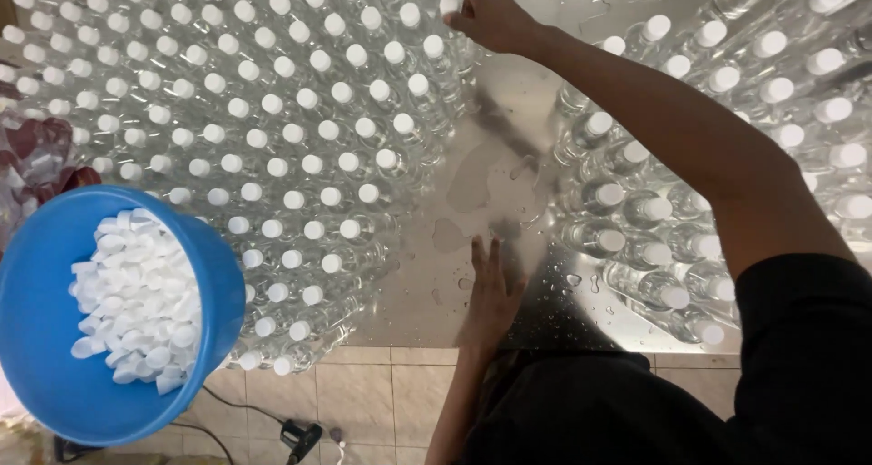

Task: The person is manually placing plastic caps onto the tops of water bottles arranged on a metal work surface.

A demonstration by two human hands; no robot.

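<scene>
One white bottle cap (450,4), small and round, pinched in right hand (490,15), left hand (493,292) spread flat

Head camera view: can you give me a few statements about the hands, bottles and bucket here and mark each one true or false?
1. The right hand reaches to a white cap on a bottle at the far edge of the left cluster. True.
2. The left hand holds a bottle. False: it lies flat on the wet metal table, holding nothing.
3. The blue bucket is filled with white caps. True.
4. The bottles of the left cluster are uncapped. False: the ones in view carry white caps.
5. The bottles on the right stand upright like those on the left. False: they lean, showing their sides.
</scene>
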